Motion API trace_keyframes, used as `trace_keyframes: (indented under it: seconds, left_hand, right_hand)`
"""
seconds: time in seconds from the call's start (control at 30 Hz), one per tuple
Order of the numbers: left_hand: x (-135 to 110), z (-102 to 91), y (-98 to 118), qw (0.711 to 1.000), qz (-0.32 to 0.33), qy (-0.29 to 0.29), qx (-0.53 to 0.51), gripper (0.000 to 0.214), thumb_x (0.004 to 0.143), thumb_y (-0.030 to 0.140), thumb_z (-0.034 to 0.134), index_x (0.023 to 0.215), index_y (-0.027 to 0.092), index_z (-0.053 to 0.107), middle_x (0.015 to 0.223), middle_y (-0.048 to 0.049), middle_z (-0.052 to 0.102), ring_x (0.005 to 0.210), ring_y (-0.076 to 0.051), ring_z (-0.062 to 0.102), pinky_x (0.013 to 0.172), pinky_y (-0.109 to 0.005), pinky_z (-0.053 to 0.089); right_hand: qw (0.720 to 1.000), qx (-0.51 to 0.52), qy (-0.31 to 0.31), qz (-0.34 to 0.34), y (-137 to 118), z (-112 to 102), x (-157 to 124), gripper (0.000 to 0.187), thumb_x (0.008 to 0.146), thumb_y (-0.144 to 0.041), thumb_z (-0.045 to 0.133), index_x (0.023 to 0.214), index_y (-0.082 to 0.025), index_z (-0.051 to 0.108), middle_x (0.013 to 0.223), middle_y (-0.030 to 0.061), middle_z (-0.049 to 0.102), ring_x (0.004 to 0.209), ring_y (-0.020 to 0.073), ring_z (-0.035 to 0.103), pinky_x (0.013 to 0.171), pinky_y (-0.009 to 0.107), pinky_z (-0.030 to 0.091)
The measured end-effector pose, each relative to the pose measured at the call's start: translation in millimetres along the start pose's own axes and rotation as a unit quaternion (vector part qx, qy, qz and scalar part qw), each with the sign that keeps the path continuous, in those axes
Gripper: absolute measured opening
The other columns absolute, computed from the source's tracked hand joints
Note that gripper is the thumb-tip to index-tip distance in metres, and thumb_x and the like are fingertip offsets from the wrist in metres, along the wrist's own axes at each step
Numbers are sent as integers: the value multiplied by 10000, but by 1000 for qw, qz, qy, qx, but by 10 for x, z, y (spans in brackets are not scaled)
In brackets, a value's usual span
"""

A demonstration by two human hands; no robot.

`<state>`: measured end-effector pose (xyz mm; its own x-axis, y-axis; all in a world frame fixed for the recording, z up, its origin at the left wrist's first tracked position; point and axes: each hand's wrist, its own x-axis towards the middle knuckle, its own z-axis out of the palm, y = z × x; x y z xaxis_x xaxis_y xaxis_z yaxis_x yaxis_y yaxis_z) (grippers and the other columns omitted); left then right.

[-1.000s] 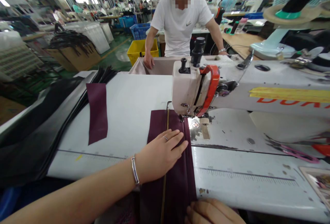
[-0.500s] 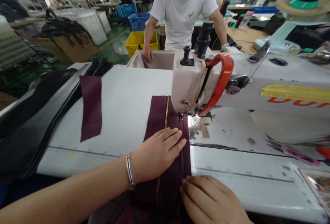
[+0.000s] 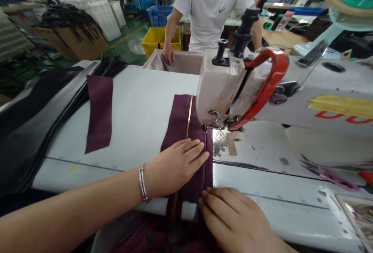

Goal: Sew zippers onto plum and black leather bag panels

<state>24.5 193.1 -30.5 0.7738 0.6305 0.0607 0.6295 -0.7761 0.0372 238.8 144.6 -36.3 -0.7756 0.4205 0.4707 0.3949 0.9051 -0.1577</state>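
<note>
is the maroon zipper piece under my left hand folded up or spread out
Spread out, where visible: the maroon piece lies flat, its gold zipper showing beyond the left hand.

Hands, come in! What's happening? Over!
Left hand laid on maroon panel; right hand at its near right corner. Panel under presser foot. Loose strip apart, leftward.

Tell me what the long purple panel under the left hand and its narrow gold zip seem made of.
The long purple panel looks like satin leather or imitation: plain surface, crisp edges. The narrow gold zip seems shiny metal, perhaps coated plastic: bright glints.
</note>
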Motion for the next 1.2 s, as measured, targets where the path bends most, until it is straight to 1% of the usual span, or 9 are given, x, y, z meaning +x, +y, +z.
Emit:
trace_keyframes:
  seconds: [0.17,0.27,0.4,0.5,0.57,0.67,0.8,1.0,1.2]
  left_hand:
    - [65,47,-143,1000,3,16,4,410,941,228,399,1335,121,436,1387,-148,439,1323,-250,376,1113,-438,330]
    - [78,39,-160,1000,10,8,11,428,936,226,412,1348,109,424,1387,-152,441,1326,-254,369,1114,-437,332]
    - [-47,11,55,999,45,10,-15,395,931,240,447,1304,115,475,1355,-111,494,1301,-226,406,1137,-401,323]
    - [-191,5,242,997,39,34,-59,460,928,427,467,1257,111,522,1328,-93,530,1282,-222,430,1132,-382,347]
    - [-247,3,293,995,21,46,-87,535,890,500,508,1254,108,525,1338,-91,526,1280,-215,436,1117,-365,376]
    - [-243,0,284,992,12,72,-101,441,908,406,527,1236,111,534,1316,-68,551,1268,-177,449,1103,-329,400]
    - [-198,27,276,993,59,89,-46,250,927,183,482,1130,95,599,1190,-52,621,1226,-202,474,1093,-356,411]
    - [-226,99,299,997,25,65,-23,312,917,192,473,1210,122,552,1260,-92,551,1190,-227,493,1050,-404,445]
    - [-198,87,256,998,32,46,-27,324,934,224,449,1239,149,530,1291,-76,530,1231,-220,461,1087,-399,406]
  right_hand:
    - [999,31,-17,31,56,17,-5,369,993,-178,299,1052,-124,659,999,66,674,959,191,587,821,300,520]
    - [998,37,-20,41,83,58,-28,344,972,-154,321,1079,-132,647,1023,66,666,976,195,579,813,320,525]
    - [998,47,-18,48,102,64,-44,335,941,-101,340,1104,-125,631,1042,73,658,992,197,570,834,332,517]
    - [995,83,-18,50,101,33,-54,319,942,-92,351,1112,-113,620,1030,75,654,991,195,563,863,330,505]
    - [992,107,-19,60,91,18,-75,297,943,-95,375,1121,-110,612,1016,72,651,987,191,558,881,332,495]
    - [990,123,-27,64,58,18,-131,275,943,-94,393,1104,-108,616,996,70,648,977,188,554,884,333,490]
    - [992,114,-29,39,4,28,-194,286,951,-124,387,1140,-96,600,1015,85,642,1000,216,544,856,352,503]
    - [995,93,-28,28,-34,12,-186,313,969,-145,348,1144,-101,603,1039,76,648,1014,219,545,866,353,501]
    - [996,76,-35,32,-10,3,-167,301,964,-162,368,1138,-110,608,1063,70,646,1020,210,545,850,337,503]
